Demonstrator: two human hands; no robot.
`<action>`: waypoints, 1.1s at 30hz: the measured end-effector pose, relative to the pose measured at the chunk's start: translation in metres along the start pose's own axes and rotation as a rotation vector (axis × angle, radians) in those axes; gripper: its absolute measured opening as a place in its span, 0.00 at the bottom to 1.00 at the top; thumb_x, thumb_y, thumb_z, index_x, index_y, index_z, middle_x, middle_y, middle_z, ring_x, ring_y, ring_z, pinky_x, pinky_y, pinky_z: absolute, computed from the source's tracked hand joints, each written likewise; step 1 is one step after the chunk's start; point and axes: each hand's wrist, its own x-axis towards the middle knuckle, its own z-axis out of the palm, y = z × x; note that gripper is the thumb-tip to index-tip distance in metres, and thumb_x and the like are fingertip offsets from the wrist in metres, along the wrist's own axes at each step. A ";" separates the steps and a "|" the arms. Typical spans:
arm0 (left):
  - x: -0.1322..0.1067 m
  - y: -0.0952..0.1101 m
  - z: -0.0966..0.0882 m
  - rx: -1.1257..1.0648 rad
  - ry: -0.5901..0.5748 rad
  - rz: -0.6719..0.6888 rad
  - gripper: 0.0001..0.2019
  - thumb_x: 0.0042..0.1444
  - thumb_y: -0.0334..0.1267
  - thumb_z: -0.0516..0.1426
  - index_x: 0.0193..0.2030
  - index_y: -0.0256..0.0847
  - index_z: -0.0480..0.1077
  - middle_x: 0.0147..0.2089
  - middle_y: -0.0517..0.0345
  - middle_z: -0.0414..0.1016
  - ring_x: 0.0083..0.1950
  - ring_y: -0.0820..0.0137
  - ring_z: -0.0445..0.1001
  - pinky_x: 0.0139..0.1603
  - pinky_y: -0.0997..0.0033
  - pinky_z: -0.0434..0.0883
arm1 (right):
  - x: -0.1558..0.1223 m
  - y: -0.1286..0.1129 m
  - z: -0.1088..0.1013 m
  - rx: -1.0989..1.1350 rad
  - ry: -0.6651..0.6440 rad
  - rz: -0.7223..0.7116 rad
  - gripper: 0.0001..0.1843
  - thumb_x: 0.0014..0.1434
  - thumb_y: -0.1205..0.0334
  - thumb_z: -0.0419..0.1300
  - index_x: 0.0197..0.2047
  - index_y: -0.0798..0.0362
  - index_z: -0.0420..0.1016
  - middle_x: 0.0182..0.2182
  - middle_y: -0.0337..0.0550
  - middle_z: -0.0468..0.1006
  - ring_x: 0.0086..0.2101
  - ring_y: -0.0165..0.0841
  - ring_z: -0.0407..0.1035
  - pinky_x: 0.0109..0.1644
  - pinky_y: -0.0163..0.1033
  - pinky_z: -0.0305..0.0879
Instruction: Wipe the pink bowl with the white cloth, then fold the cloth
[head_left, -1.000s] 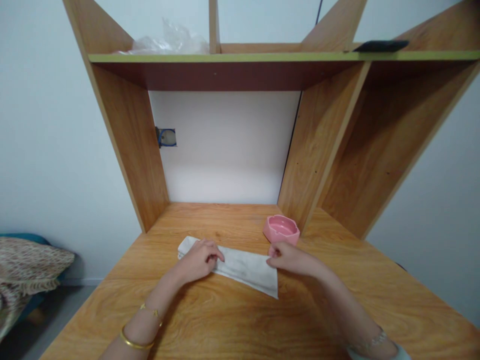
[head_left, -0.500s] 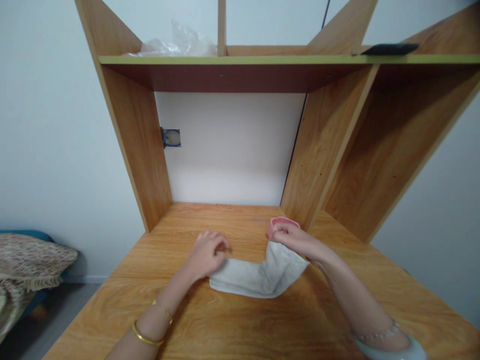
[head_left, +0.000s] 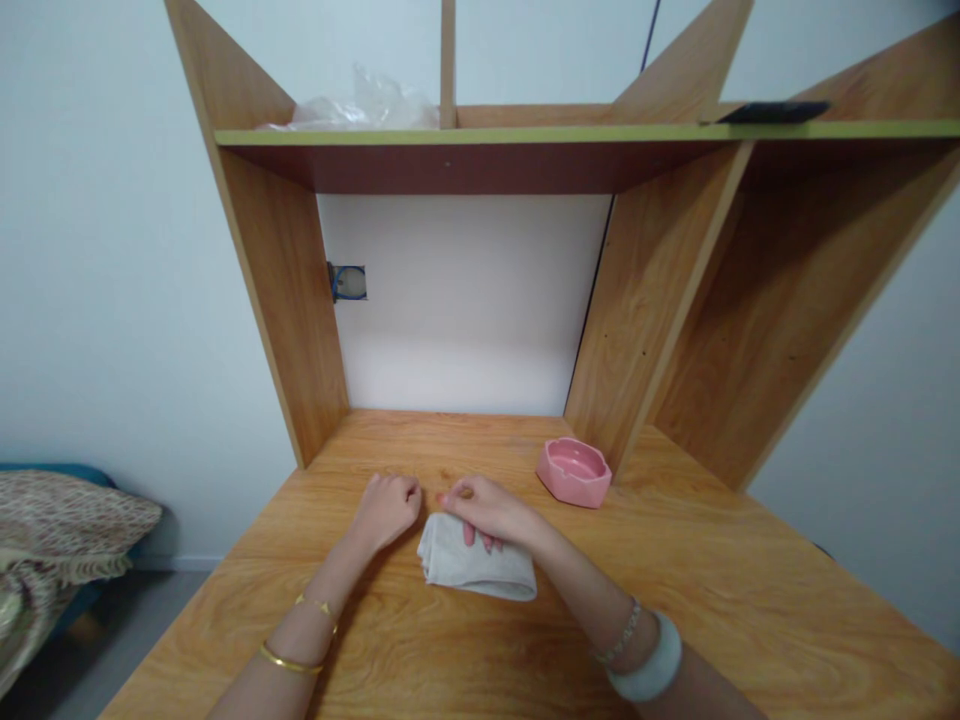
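A pale grey cloth [head_left: 480, 570], folded over into a small rectangle, lies on the wooden desk in front of me. My right hand [head_left: 487, 510] rests over its far edge. Thumb and forefinger are pinched at the cloth's far left corner, while the other fingers curl against its top. Just left of the cloth, my left hand [head_left: 386, 510] is on the desk with its fingers curled in, apart from the cloth and with nothing visible in it. Behind and to the right of my right hand stands a pink hexagonal ashtray [head_left: 574, 475] with a notched rim.
Wooden side panels [head_left: 277, 300] and a shelf [head_left: 480, 137] with a green edge rise behind the desk [head_left: 420, 650]. Clear plastic wrapping [head_left: 367, 105] and a flat black object [head_left: 772, 112] lie on the shelf. A wall socket box [head_left: 349, 283] is open at the back.
My right hand has moved left from beside the ashtray, bringing the cloth's right end over onto its left part. The left hand has shifted slightly left, away from the cloth, and curled.
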 end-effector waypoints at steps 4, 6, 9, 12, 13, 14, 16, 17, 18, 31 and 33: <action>0.001 -0.004 0.002 0.043 0.023 -0.039 0.15 0.52 0.33 0.43 0.26 0.38 0.69 0.31 0.47 0.74 0.36 0.61 0.71 0.36 0.66 0.57 | -0.014 0.021 -0.030 -0.097 0.148 -0.011 0.10 0.54 0.59 0.52 0.32 0.56 0.69 0.10 0.31 0.63 0.14 0.23 0.57 0.18 0.28 0.48; 0.002 -0.004 0.004 0.050 0.021 -0.046 0.14 0.52 0.33 0.43 0.25 0.39 0.68 0.30 0.47 0.74 0.36 0.62 0.71 0.36 0.66 0.58 | -0.021 0.034 -0.044 -0.118 0.082 0.001 0.09 0.50 0.59 0.55 0.26 0.56 0.69 0.09 0.31 0.61 0.13 0.23 0.55 0.17 0.29 0.47; 0.002 -0.004 0.006 0.049 0.019 -0.053 0.12 0.51 0.32 0.43 0.27 0.39 0.67 0.30 0.49 0.74 0.35 0.62 0.71 0.35 0.68 0.58 | -0.031 0.055 -0.050 -0.098 -0.142 -0.002 0.10 0.46 0.57 0.57 0.22 0.56 0.67 0.09 0.31 0.61 0.13 0.22 0.54 0.17 0.28 0.46; 0.002 -0.004 0.007 0.040 0.019 -0.059 0.10 0.50 0.32 0.45 0.32 0.40 0.66 0.30 0.52 0.73 0.34 0.63 0.71 0.32 0.69 0.58 | -0.039 0.073 -0.047 -0.132 -0.222 0.028 0.09 0.44 0.58 0.58 0.21 0.56 0.67 0.11 0.31 0.62 0.14 0.21 0.53 0.17 0.27 0.46; 0.002 -0.005 0.008 0.037 0.019 -0.061 0.09 0.50 0.32 0.45 0.32 0.41 0.65 0.30 0.53 0.73 0.33 0.64 0.71 0.31 0.70 0.58 | -0.041 0.079 -0.048 -0.169 -0.211 0.055 0.08 0.43 0.59 0.58 0.21 0.56 0.68 0.12 0.31 0.63 0.14 0.21 0.54 0.17 0.27 0.47; 0.002 -0.005 0.008 0.035 0.019 -0.062 0.09 0.50 0.31 0.45 0.33 0.41 0.65 0.30 0.53 0.73 0.33 0.64 0.71 0.30 0.70 0.58 | -0.044 0.083 -0.050 -0.215 -0.190 0.087 0.07 0.43 0.60 0.57 0.22 0.56 0.68 0.12 0.31 0.63 0.15 0.21 0.54 0.17 0.27 0.47; 0.002 -0.005 0.009 0.029 0.016 -0.066 0.08 0.50 0.32 0.45 0.33 0.42 0.64 0.30 0.54 0.73 0.33 0.65 0.70 0.29 0.71 0.57 | -0.049 0.090 -0.062 -0.291 -0.133 0.144 0.04 0.42 0.63 0.56 0.23 0.56 0.68 0.13 0.32 0.64 0.15 0.22 0.55 0.17 0.27 0.48; 0.003 -0.005 0.009 0.026 0.012 -0.069 0.08 0.50 0.32 0.45 0.33 0.42 0.63 0.30 0.54 0.72 0.33 0.65 0.70 0.29 0.71 0.58 | -0.052 0.093 -0.071 -0.322 -0.099 0.168 0.03 0.41 0.66 0.56 0.24 0.56 0.68 0.13 0.32 0.64 0.16 0.23 0.57 0.18 0.27 0.48; 0.003 -0.005 0.010 0.023 0.008 -0.073 0.08 0.50 0.32 0.45 0.33 0.42 0.63 0.30 0.54 0.72 0.33 0.64 0.70 0.29 0.71 0.58 | -0.054 0.095 -0.080 -0.360 -0.064 0.196 0.03 0.39 0.69 0.56 0.23 0.56 0.68 0.13 0.32 0.63 0.17 0.23 0.58 0.18 0.27 0.48; 0.001 0.006 0.014 -0.070 0.010 0.051 0.07 0.46 0.30 0.47 0.29 0.41 0.64 0.35 0.55 0.70 0.39 0.67 0.67 0.39 0.71 0.62 | -0.061 0.072 -0.086 -0.718 0.420 0.340 0.20 0.53 0.64 0.47 0.50 0.57 0.63 0.44 0.57 0.69 0.45 0.46 0.64 0.42 0.47 0.60; 0.000 0.007 0.018 -0.107 0.040 0.132 0.09 0.45 0.29 0.47 0.32 0.40 0.65 0.38 0.55 0.69 0.43 0.67 0.66 0.44 0.70 0.61 | -0.056 0.059 -0.056 -0.703 0.530 0.107 0.24 0.53 0.61 0.49 0.53 0.60 0.60 0.47 0.58 0.66 0.49 0.46 0.59 0.48 0.47 0.58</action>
